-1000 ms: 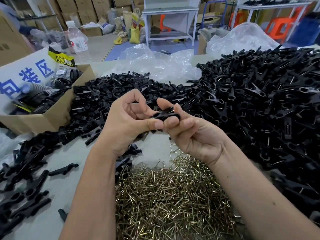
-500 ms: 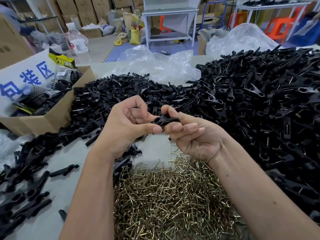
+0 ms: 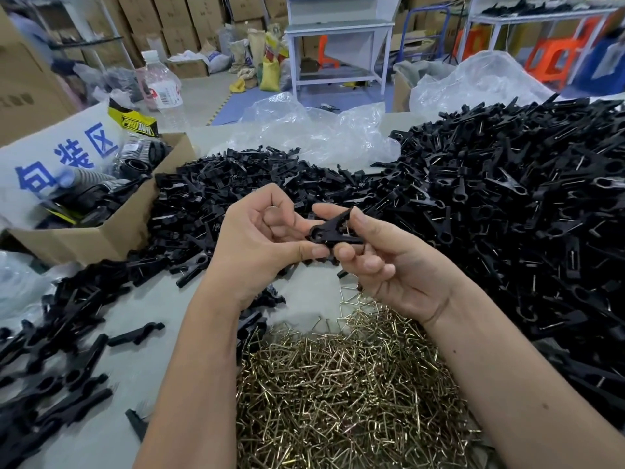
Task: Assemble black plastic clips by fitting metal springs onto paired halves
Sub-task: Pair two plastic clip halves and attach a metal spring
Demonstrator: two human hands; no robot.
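Above the brass-coloured heap of bent wire springs [image 3: 351,394], the black plastic clip [image 3: 333,230], flat between the fingers a second ago, now splays open, spring apparently seated; left hand [image 3: 263,242] and right hand [image 3: 385,262] both pinch it, before the black pile of finished clips [image 3: 524,204]

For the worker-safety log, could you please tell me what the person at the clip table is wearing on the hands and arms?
Nothing is worn on either. The left hand and right hand have no gloves, and no rings show. Both forearms are bare as far up as the picture reaches: no sleeves, watch or wristband in view. The fingernails are short and unpainted. Any clothing above the forearms lies outside the frame.
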